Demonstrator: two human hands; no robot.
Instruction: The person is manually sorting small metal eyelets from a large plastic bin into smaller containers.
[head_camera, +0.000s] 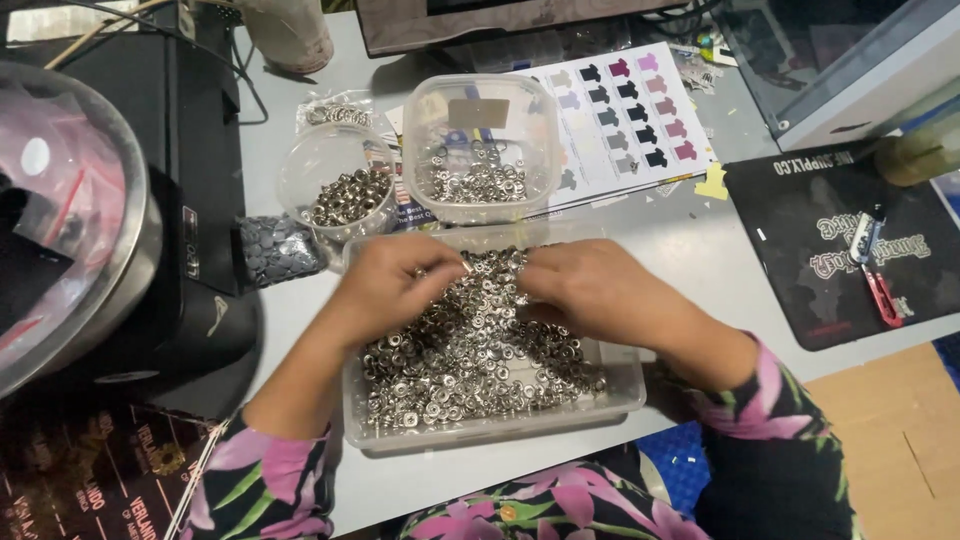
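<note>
A clear rectangular plastic tray in front of me is filled with several small silver metal snap parts. Both my hands rest over its far half. My left hand has its fingers curled and pinches a small silver snap piece at its fingertips. My right hand is curled too, fingertips down among the snaps near the left hand; what it holds is hidden.
Behind the tray stand a round clear tub and a square clear tub, both with silver snaps. A bag of grey buttons, a colour chart sheet, a black mat, and a black machine at the left surround it.
</note>
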